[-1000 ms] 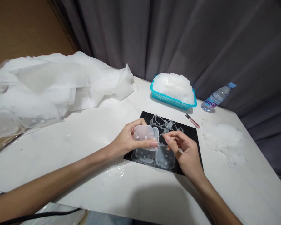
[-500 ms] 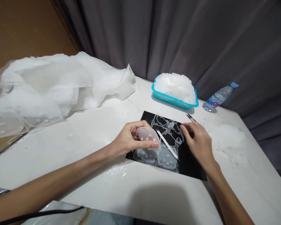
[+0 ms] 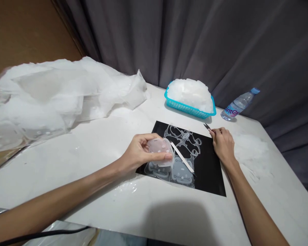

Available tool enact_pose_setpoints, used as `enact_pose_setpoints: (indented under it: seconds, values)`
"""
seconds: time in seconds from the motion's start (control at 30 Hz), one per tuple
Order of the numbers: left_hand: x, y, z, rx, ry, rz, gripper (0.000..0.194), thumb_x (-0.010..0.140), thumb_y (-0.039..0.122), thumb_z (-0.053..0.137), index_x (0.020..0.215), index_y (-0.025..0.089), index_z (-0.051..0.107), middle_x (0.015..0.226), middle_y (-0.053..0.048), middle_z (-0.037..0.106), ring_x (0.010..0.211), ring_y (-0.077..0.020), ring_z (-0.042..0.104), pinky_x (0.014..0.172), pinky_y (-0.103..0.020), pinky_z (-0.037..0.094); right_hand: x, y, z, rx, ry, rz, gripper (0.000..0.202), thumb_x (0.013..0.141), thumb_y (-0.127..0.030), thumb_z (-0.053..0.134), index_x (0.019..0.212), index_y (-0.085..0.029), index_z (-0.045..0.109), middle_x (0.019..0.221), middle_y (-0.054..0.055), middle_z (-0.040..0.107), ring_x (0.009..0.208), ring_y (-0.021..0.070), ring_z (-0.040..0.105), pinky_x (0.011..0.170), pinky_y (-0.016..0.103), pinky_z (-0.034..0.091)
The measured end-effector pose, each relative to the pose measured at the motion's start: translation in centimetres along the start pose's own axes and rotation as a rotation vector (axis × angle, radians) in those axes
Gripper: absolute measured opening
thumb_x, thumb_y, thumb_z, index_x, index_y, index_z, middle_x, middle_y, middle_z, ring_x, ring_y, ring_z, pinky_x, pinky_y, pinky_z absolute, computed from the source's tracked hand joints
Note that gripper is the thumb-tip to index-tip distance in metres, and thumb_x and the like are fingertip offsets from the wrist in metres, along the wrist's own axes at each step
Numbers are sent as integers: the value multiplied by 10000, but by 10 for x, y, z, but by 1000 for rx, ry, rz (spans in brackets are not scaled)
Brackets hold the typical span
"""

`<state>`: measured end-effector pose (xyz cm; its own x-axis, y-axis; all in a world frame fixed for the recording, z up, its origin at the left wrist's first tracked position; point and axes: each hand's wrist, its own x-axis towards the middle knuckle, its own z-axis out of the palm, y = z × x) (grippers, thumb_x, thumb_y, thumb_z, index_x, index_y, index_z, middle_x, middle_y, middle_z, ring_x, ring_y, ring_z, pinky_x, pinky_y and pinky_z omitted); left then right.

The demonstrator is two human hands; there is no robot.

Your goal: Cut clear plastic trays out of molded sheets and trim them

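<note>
My left hand point(image 3: 146, 150) pinches a translucent, rounded plastic piece with pale spots point(image 3: 160, 150) between thumb and fingers, above a black mat point(image 3: 210, 167). On that mat lie a clear sheet with several similar outlined pieces point(image 3: 181, 169) and an openwork of cut-out film point(image 3: 186, 138). A thin white stick with a dark tip point(image 3: 182, 157) rests slantwise across them. Beyond the mat's right edge, my right hand point(image 3: 223, 143) has its fingers closed around the handle of small pointed snips point(image 3: 207, 127), whose blades point away to the left.
A blue basket point(image 3: 187, 108) heaped with white translucent pieces stands at the back, beside a leaning-looking water bottle point(image 3: 238, 106). Stacked clear sheets point(image 3: 53, 92) cover the left side. Film scraps point(image 3: 254, 153) lie right of my right hand. A grey curtain point(image 3: 195, 37) hangs behind the table.
My right hand has moved right, off the mat's edge, and closed on the snips. My left hand still holds the plastic piece, now turned slightly more toward me.
</note>
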<state>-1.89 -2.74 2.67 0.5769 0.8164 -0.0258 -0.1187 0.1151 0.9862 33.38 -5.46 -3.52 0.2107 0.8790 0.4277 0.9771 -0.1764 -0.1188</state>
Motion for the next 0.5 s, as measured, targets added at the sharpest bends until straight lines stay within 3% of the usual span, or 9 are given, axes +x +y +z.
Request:
enact_pose_setpoints:
  seconds: [0.13, 0.27, 0.37, 0.5]
  values:
    - [0, 1, 1, -17, 13, -16, 344, 672, 265, 957, 690, 143, 636, 704, -37, 755, 656, -169, 739, 590, -237, 578, -4, -3, -11, 2, 23, 35, 342, 1002, -191, 328, 1037, -98, 656, 968, 210, 640, 918, 325, 568, 841, 459, 454]
    - [1, 2, 0, -43, 40, -13, 415, 660, 249, 960, 648, 158, 555, 707, -51, 780, 661, -188, 761, 581, -237, 584, -16, -17, -32, 224, 67, 156, 377, 1060, -312, 282, 1136, -132, 605, 1060, 185, 662, 946, 287, 625, 820, 416, 494]
    - [2, 0, -1, -58, 41, 3, 410, 667, 229, 960, 672, 155, 557, 725, -57, 796, 643, -161, 749, 558, -202, 560, -24, -45, -54, 552, -47, 255, 442, 1058, -500, 379, 1144, -166, 656, 979, 107, 700, 884, 249, 654, 805, 385, 511]
    - [1, -1, -1, -81, 69, 29, 419, 693, 224, 955, 753, 170, 544, 748, -42, 810, 588, -116, 706, 524, -169, 536, -35, -90, -79, 849, -225, 163, 454, 1015, -546, 535, 1222, -195, 733, 1026, 80, 726, 991, 242, 664, 856, 356, 517]
